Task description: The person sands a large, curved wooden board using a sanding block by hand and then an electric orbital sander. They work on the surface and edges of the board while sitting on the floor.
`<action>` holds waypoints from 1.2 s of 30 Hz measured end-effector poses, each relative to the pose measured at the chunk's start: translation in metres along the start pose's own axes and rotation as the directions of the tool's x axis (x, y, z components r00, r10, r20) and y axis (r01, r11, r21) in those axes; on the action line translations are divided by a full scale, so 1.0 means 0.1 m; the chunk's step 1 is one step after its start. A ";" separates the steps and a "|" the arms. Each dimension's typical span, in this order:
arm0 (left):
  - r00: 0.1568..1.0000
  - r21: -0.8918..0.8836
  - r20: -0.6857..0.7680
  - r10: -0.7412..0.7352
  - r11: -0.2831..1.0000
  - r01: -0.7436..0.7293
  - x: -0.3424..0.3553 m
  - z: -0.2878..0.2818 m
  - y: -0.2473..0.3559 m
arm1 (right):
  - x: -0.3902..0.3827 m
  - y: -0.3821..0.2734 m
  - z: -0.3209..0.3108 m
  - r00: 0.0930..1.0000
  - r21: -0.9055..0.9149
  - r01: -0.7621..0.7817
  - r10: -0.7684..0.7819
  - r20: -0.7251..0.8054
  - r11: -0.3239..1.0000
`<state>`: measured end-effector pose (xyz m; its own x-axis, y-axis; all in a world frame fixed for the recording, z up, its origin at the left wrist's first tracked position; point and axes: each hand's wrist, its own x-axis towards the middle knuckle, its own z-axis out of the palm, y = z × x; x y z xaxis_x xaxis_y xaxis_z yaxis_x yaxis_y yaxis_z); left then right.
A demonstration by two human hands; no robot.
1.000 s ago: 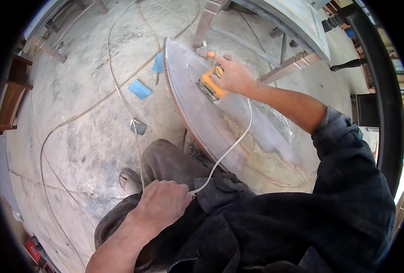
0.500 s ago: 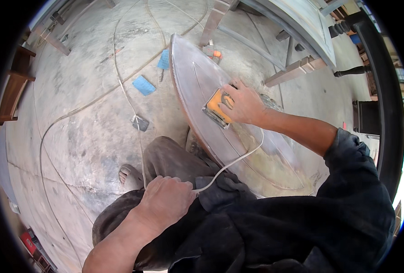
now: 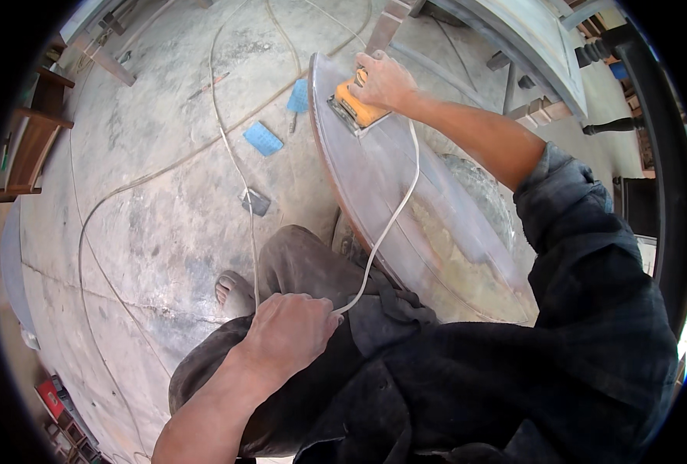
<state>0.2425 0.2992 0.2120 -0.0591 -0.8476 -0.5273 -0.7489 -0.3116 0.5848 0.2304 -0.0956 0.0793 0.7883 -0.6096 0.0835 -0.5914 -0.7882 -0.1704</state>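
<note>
yellow handheld power sander [image 3: 357, 104] held against pointed, dusty grey panel [image 3: 374, 178]

by the right hand [image 3: 390, 83], the sander is grasped around its yellow housing, with the fingers curled over the top. it is placed on the far, narrow end of the panel, just short of the tip, and its dark flat base is set against the surface.

by the left hand [image 3: 291, 332], clenched above the lap with the knuckles up, a thin white cord [image 3: 417, 158] is gripped. the cord is hung in a loose curve between the sander and this fist; a second pale length is seen at the fist's far side, but whether the two are joined inside cannot be told.

the panel is set to the right of the bent knee in dark grey trousers [image 3: 301, 259]. its long left edge is curved and brown, and its near half is marked by a yellowish patch [image 3: 455, 247].

on the worn grey concrete floor [image 3: 150, 224], well apart from the left hand, two blue rectangular pieces [image 3: 263, 139] and a small dark flat piece [image 3: 258, 203] are scattered.
</note>
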 end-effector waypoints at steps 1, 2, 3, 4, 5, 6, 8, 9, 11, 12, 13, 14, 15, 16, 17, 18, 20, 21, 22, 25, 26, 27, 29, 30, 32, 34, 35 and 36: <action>1.000 -0.001 -0.004 -0.003 1.000 0.003 0.01 -0.01 -0.02 | -0.08 0.02 0.01 1.000 0.019 0.021 -0.021 0.023 1.000; 1.000 -0.010 -0.006 -0.009 1.000 0.009 0.00 0.01 -0.04 | -0.25 -0.03 -0.02 0.997 0.038 0.044 -0.046 0.053 0.998; 1.000 -0.010 0.010 -0.011 1.000 0.011 0.00 0.01 -0.05 | -0.42 -0.04 -0.08 0.995 0.048 0.066 -0.070 0.075 0.997; 1.000 -0.008 0.028 -0.009 1.000 0.010 0.01 0.00 -0.05 | -0.62 -0.02 -0.12 0.994 0.064 0.089 -0.092 0.057 0.994; 0.999 -0.004 0.047 0.002 1.000 -0.002 0.02 -0.02 -0.05 | -0.86 0.02 -0.20 0.994 0.071 0.105 -0.107 0.037 0.992; 0.998 -0.020 0.061 0.012 1.000 -0.011 0.04 -0.03 -0.06 | -1.08 0.04 -0.24 0.992 0.089 0.124 -0.126 0.018 0.988; 0.995 -0.048 0.093 0.020 0.999 -0.016 0.06 -0.08 -0.03 | -1.45 0.10 -0.34 0.991 0.085 0.108 -0.114 0.070 0.991; 0.993 -0.061 0.113 0.023 0.998 -0.017 0.08 -0.10 -0.02 | -1.64 0.13 -0.37 0.990 0.085 0.098 -0.106 0.098 0.992; 0.988 -0.030 0.153 0.009 1.000 -0.005 0.12 -0.12 0.01 | -1.99 0.17 -0.47 0.989 0.087 0.083 -0.092 0.113 0.993; 0.986 -0.013 0.168 0.001 1.000 0.002 0.13 -0.12 0.03 | -2.16 0.19 -0.53 0.989 0.087 0.078 -0.088 0.117 0.993; 0.985 -0.019 0.172 0.012 1.000 -0.009 0.14 -0.13 0.05 | -2.32 0.23 -0.58 0.987 0.089 0.064 -0.077 0.144 0.994; 0.985 -0.026 0.170 0.029 0.999 -0.025 0.14 -0.13 0.07 | -2.49 0.29 -0.67 0.984 0.083 0.052 -0.066 0.168 0.995; 0.985 -0.033 0.167 0.038 0.999 -0.033 0.14 -0.13 0.08 | -2.64 0.35 -0.72 0.980 0.083 0.044 -0.060 0.192 0.996; 0.986 -0.041 0.158 0.059 0.998 -0.054 0.13 -0.12 0.09 | -2.81 0.44 -0.75 0.976 0.098 0.050 -0.070 0.208 0.994; 0.985 -0.053 0.147 0.087 0.995 -0.080 0.12 -0.09 0.09 | -2.99 0.55 -0.80 0.971 0.105 0.056 -0.079 0.227 0.993; 0.989 -0.053 0.127 0.079 0.996 -0.072 0.02 -0.11 0.11 | -3.04 0.57 -0.80 0.966 0.141 0.083 -0.115 0.234 0.986; 0.979 -0.060 0.145 0.144 0.989 -0.137 0.09 -0.04 0.08 | -3.18 0.72 -0.83 0.960 0.137 0.011 -0.049 0.275 0.991; 0.979 -0.043 0.149 0.142 0.990 -0.137 0.01 -0.06 0.10 | -3.14 0.68 -0.81 0.959 0.165 -0.008 -0.040 0.281 0.986; 0.982 -0.036 0.144 0.123 0.992 -0.120 -0.07 -0.07 0.10 | -3.02 0.64 -0.77 0.972 0.151 0.005 -0.041 0.233 0.989; 0.984 -0.052 0.134 0.115 0.993 -0.109 -0.13 -0.01 0.02 | -2.47 0.44 -0.62 0.992 0.087 0.029 -0.039 0.121 0.996; 0.987 -0.060 0.116 0.110 0.993 -0.104 -0.13 -0.01 0.01 | -2.27 0.41 -0.56 0.995 0.077 0.057 -0.063 0.082 0.995; 0.991 -0.065 0.097 0.097 0.994 -0.090 -0.15 -0.02 0.01 | -2.06 0.32 -0.51 0.993 0.060 0.022 -0.029 0.115 0.998; 0.993 -0.043 0.095 0.075 0.997 -0.071 -0.16 -0.06 0.00 | -1.66 0.19 -0.40 0.995 0.072 0.042 -0.048 0.091 0.997; 0.993 -0.034 0.092 0.072 0.997 -0.070 -0.16 -0.08 0.01 | -1.51 0.16 -0.38 0.995 0.091 0.092 -0.095 0.036 0.992; 0.990 -0.062 0.105 0.092 0.994 -0.086 0.07 -0.03 -0.03 | -1.40 0.26 -0.36 0.997 0.009 0.036 -0.036 0.068 0.999; 0.992 -0.058 0.108 0.059 0.997 -0.053 0.07 -0.07 -0.01 | -1.39 0.25 -0.35 0.998 0.008 0.038 -0.038 0.052 0.999; 0.992 -0.054 0.114 0.056 0.997 -0.050 0.08 -0.06 -0.01 | -1.48 0.33 -0.33 0.998 0.015 0.044 -0.045 0.034 0.999; 0.991 -0.052 0.121 0.057 0.997 -0.051 0.10 -0.06 -0.01 | -1.58 0.41 -0.36 0.999 0.018 0.049 -0.050 0.018 0.999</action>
<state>0.2469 0.2885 0.2103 -0.1809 -0.8060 -0.5636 -0.7096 -0.2899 0.6423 0.0757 -0.0342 0.0947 0.8196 -0.5681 0.0742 -0.5486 -0.8156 -0.1840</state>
